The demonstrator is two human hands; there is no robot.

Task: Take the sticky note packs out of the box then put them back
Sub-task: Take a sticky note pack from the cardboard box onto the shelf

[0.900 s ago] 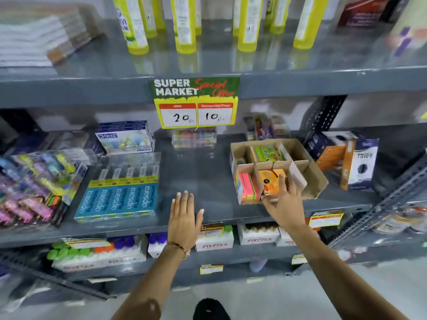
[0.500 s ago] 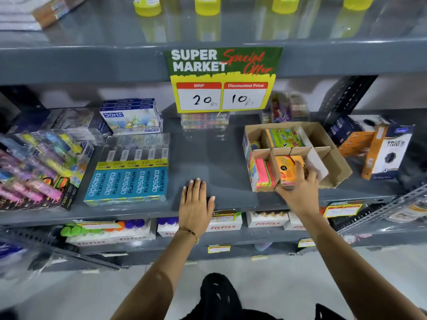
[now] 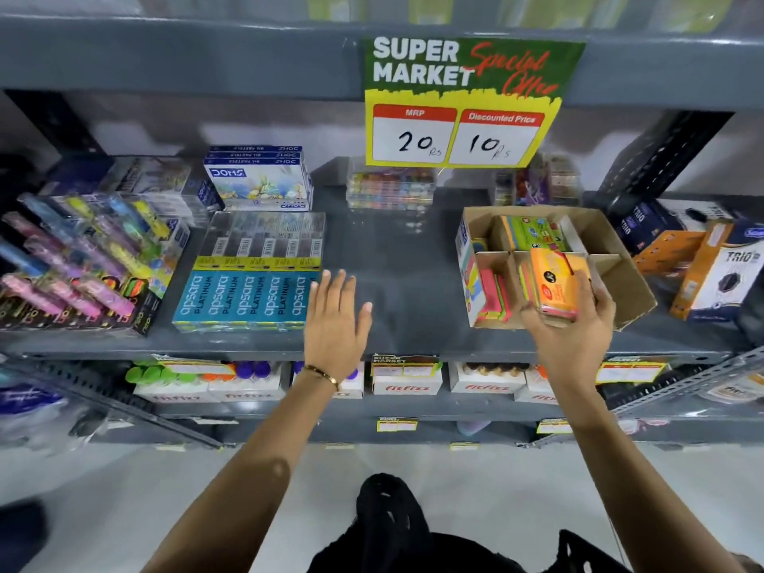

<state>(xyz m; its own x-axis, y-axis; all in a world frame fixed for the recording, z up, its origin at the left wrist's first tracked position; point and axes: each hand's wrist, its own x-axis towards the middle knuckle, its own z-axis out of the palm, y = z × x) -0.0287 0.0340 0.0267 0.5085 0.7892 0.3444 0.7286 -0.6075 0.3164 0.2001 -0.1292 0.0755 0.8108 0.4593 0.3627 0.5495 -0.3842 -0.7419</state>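
Note:
A brown cardboard box (image 3: pixel 628 279) with dividers sits on the grey middle shelf at the right. My right hand (image 3: pixel 568 328) grips an orange sticky note pack (image 3: pixel 554 281), lifted above the box's front middle compartment. More packs stay in the box: a pink and green stack (image 3: pixel 494 293) in the front left compartment and a green pack (image 3: pixel 533 233) at the back. My left hand (image 3: pixel 337 320) rests flat on the bare shelf, fingers spread, left of the box.
Blue Apsara pencil boxes (image 3: pixel 248 297) lie just left of my left hand. Highlighter packs (image 3: pixel 78 266) fill the far left. Trio boxes (image 3: pixel 719 275) stand right of the cardboard box. A price sign (image 3: pixel 459 105) hangs from the shelf above. FitFizz cartons (image 3: pixel 407 384) sit on the lower shelf.
My right hand has pulled the orange pack up and out of its compartment. The camera has tilted down and closer. My left hand stays on the shelf.

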